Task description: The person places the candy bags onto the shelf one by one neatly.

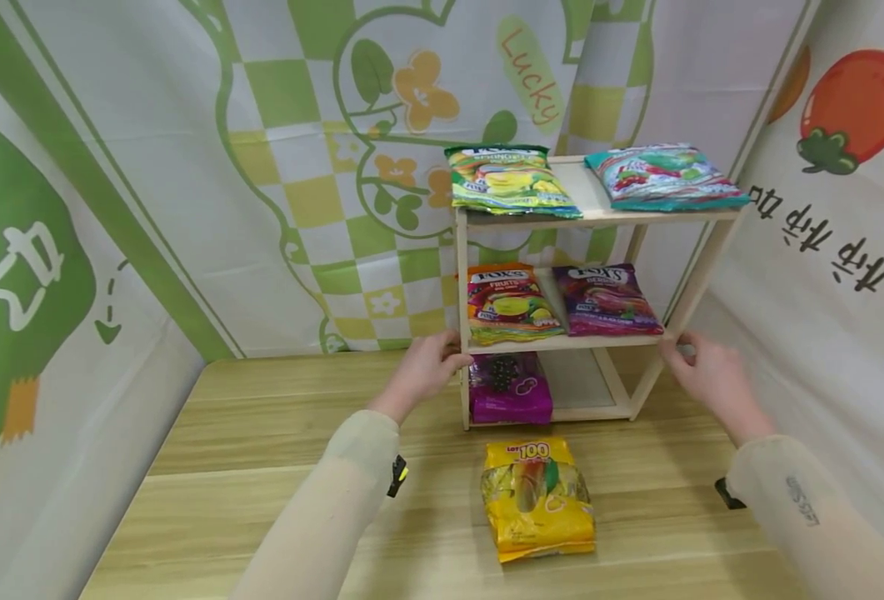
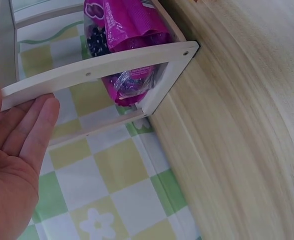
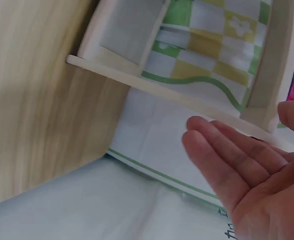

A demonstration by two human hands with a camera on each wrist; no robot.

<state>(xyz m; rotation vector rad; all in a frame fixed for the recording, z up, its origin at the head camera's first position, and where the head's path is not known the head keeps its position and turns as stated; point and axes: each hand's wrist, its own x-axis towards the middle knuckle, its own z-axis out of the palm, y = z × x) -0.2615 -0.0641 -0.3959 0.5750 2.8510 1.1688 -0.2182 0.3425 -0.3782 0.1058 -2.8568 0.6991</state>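
A small wooden shelf rack [image 1: 602, 342] with three levels stands on the table. My left hand [image 1: 430, 365] holds its left side post at the middle level, thumb at the front and fingers tucked along the outer side. At the opposite post, my right hand [image 1: 714, 379] keeps its fingers extended beside the wood, thumb near the front corner. Green [image 1: 512, 179] and teal [image 1: 662, 177] candy bags lie on the top level. Orange-red [image 1: 512, 304] and dark purple [image 1: 608, 300] candy bags lean on the middle one. A magenta bag [image 1: 512, 390] sits at bottom left.
A yellow candy bag [image 1: 539, 500] lies on the wooden table [image 1: 262, 467] in front of the rack. A checkered curtain [image 1: 277, 167] hangs behind, and a printed white cloth [image 1: 846, 250] borders the right side.
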